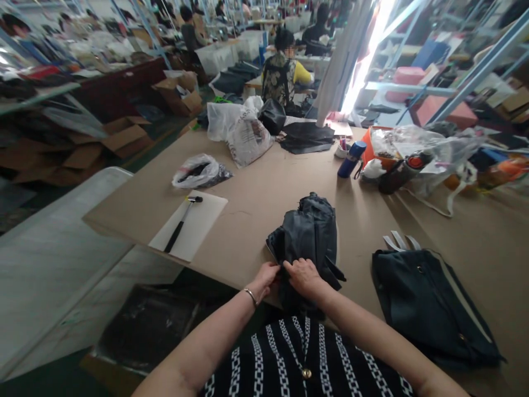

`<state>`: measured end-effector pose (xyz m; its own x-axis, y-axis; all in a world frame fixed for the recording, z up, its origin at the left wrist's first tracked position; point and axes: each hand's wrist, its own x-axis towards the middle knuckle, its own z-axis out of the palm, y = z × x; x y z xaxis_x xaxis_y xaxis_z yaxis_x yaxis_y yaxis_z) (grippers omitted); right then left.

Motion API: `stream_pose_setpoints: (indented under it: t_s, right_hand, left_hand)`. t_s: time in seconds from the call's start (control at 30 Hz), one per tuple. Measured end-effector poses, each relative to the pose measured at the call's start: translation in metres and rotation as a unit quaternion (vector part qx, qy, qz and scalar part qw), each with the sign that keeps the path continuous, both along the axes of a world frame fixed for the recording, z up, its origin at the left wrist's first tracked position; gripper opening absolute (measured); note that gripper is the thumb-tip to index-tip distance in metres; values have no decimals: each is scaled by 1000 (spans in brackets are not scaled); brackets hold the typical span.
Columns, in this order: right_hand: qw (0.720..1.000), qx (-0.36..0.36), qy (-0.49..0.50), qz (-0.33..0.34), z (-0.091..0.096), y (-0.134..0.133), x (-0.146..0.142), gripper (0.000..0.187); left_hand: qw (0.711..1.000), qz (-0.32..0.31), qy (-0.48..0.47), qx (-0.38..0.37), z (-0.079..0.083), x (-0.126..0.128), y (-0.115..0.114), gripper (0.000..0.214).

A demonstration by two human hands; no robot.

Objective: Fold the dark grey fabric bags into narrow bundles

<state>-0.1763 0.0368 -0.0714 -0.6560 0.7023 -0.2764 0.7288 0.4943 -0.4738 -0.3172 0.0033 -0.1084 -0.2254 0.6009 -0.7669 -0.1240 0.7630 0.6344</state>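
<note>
A crumpled dark fabric bag point(309, 231) lies at the front edge of the table, before my body. My left hand point(266, 277) pinches its near left edge, fingers pressed together. Close beside it, my right hand point(303, 275) grips the same bag from above, with the thumb and fingertips at the edge. The two hands nearly meet there. Part of the bag hangs below my hands toward my lap. To the right lies a flat stack of dark bags point(430, 303) with gold-coloured fittings and white strips at its top.
A hammer point(182, 225) rests on a white board point(209, 218) at the left. Plastic bags point(243, 132), a blue bottle point(351, 160), a dark bottle point(403, 173) and an orange box point(374, 146) stand farther back on the table point(248, 204). A co-worker point(281, 71) sits beyond it.
</note>
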Motion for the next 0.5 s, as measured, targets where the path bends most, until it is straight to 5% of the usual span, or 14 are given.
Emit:
stream_pose_setpoints:
  t_s: [0.13, 0.2, 0.27, 0.33, 0.4, 0.5]
  right_hand:
    - [997, -44, 55, -3, 1, 14, 23, 30]
    - [983, -92, 137, -81, 6, 18, 44, 39]
    - [919, -195, 268, -211, 9, 20, 70, 48]
    - [804, -302, 391, -330, 8, 22, 96, 53]
    - [721, -336, 448, -408, 0, 22, 119, 47]
    - [686, -307, 447, -485, -19, 19, 140, 35]
  left_hand:
    - [998, 23, 47, 32, 5, -5, 1, 24]
    - [994, 38, 82, 66, 10, -9, 2, 25]
    - [987, 43, 110, 109, 16, -10, 4, 23]
    - [981, 27, 116, 152, 21, -4, 8, 23]
    - [979, -12, 100, 178, 25, 7, 14, 23]
    - [975, -72, 92, 190, 30, 26, 25, 23]
